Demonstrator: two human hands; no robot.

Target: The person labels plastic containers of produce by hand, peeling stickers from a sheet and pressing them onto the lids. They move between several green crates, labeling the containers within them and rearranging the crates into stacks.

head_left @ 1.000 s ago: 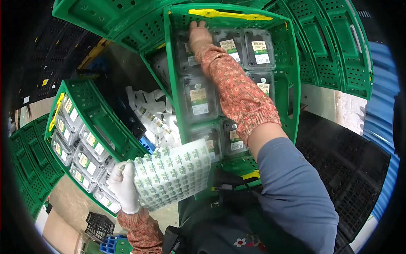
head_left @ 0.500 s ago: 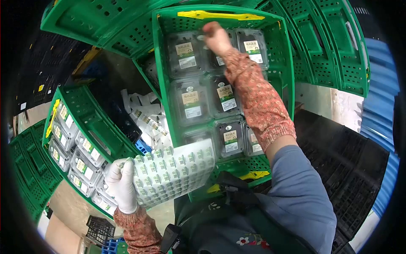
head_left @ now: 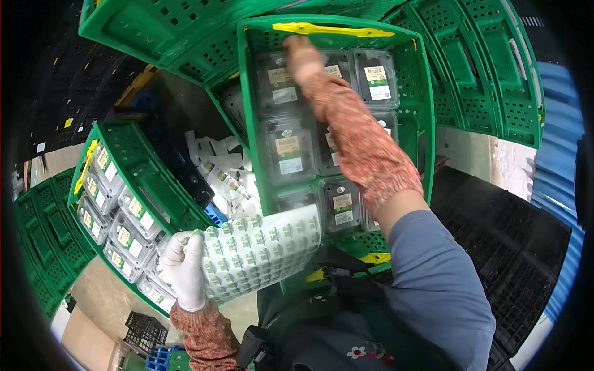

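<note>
My left hand [head_left: 184, 270], in a white glove, pinches the left edge of a sticker sheet [head_left: 263, 250] with rows of small green-and-white labels. The sheet curves out over the near left corner of a green crate [head_left: 249, 123]. My right hand [head_left: 303, 59], bare and blurred, is above a clear plastic box [head_left: 284, 96] at the crate's far left. Its fingers look drawn together; what they hold, if anything, is hidden. Several lidded boxes with beige-green labels fill the crate, such as one box [head_left: 288, 151] in the left column. My forearm covers part of the middle ones.
A second green crate [head_left: 158, 167] with similar boxes stands tilted-looking at left. Further green crates [head_left: 458, 68] surround the back and right. Loose white paper strips [head_left: 223, 170] lie between the crates. Black crates [head_left: 495, 229] are at right, with a blue corrugated panel [head_left: 560, 136] beyond.
My right hand has moved left, from the far middle box to the far left one. My left hand still holds the sticker sheet. The whole view has shifted slightly.
</note>
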